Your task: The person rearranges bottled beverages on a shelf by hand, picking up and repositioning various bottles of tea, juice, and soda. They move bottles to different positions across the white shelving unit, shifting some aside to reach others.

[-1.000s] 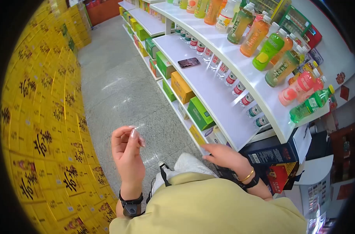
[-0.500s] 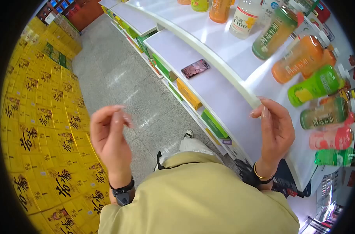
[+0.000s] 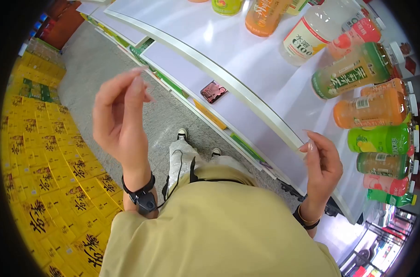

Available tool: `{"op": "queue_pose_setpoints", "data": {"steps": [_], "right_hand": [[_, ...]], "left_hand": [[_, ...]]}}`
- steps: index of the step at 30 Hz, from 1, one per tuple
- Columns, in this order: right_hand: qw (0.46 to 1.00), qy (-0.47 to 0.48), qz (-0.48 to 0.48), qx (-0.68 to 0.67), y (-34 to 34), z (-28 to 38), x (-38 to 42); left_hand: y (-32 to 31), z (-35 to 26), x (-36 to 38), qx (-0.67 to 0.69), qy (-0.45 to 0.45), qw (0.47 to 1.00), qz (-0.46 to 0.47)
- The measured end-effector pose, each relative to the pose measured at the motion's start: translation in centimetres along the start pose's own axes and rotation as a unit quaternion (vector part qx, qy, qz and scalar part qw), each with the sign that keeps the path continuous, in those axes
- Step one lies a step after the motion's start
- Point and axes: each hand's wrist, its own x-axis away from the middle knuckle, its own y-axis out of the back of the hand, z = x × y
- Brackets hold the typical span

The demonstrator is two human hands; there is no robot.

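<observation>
My left hand (image 3: pixel 122 115) is raised over the floor to the left of the shelf, its fingers bent and the thumb apart from the fingertips, holding nothing. My right hand (image 3: pixel 323 161) hovers by the front edge of the upper white shelf (image 3: pixel 265 113), thumb and index finger a little apart with nothing between them. To the right of it stand a green bottle (image 3: pixel 374 140), an orange bottle (image 3: pixel 369 111) and a pink bottle (image 3: pixel 383 183). A clear bottle with a white label (image 3: pixel 304 39) stands farther up. A phone (image 3: pixel 214 92) lies on the lower shelf.
Stacked yellow boxes (image 3: pixel 48 180) with dark writing line the left side. A grey speckled floor (image 3: pixel 90 60) runs between them and the shelving. Packages in green and orange (image 3: pixel 210 114) show under the lower shelf. Two shoes (image 3: pixel 182 134) are on the floor below me.
The view has shifted, with the bottles appearing nearer and both shoes now visible. My left hand is higher in the picture; my right hand is slightly lower. Both remain empty.
</observation>
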Motion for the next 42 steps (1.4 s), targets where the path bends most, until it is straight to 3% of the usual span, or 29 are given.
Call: {"op": "queue_pose_setpoints", "data": {"steps": [6,14,18,21,26,28,30,31,33,36,38,39,41,42], "right_hand": [[0.993,-0.05,-0.088,0.064,-4.6,1.3,-1.0],[0.984,-0.064,-0.129,0.107,-10.7,3.1,-4.2],[0.972,-0.075,-0.167,0.149,-12.4,2.9,-5.5],[0.954,-0.075,-0.248,0.152,-13.1,2.0,-6.0],[0.947,-0.082,-0.269,0.153,-13.7,1.7,-5.5],[0.944,-0.088,-0.274,0.162,-13.3,1.6,-5.5],[0.926,-0.051,-0.311,0.208,-13.9,1.2,-5.7],[0.92,-0.1,-0.306,0.223,-13.9,1.8,-5.8],[0.919,-0.113,-0.297,0.235,-13.9,2.9,-6.1],[0.93,-0.123,-0.307,0.16,-12.9,2.8,-5.8],[0.945,-0.056,-0.321,0.038,-12.1,2.3,-5.4],[0.943,-0.037,-0.33,0.024,-11.4,1.8,-5.1],[0.914,-0.01,-0.4,0.057,-10.0,1.2,-4.4],[0.89,0.016,-0.449,0.079,-9.3,1.1,-4.2]], "left_hand": [[1.3,4.1,-5.1,-0.004,-0.054,0.999,-0.003],[6.3,11.6,-10.5,0.085,-0.007,0.996,0.027],[6.3,14.2,-12.4,0.114,-0.002,0.992,0.05],[5.2,15.4,-14.3,0.143,-0.002,0.987,0.071],[2.9,16.2,-16.5,0.198,-0.008,0.972,0.129],[2.1,16.1,-16.2,0.146,0.039,0.974,0.166],[1.2,16.4,-15.7,0.141,0.004,0.968,0.206],[1.0,16.5,-15.6,0.136,0.003,0.96,0.245],[-0.1,16.0,-15.4,0.125,-0.009,0.943,0.309],[-1.8,15.6,-14.6,0.117,-0.009,0.925,0.361],[-2.3,15.7,-14.0,0.107,-0.001,0.914,0.391],[-2.6,15.6,-13.8,0.032,-0.036,0.919,0.392],[-3.1,15.9,-13.0,-0.084,-0.1,0.916,0.38],[-3.3,16.0,-12.8,-0.075,-0.103,0.915,0.383]]}}
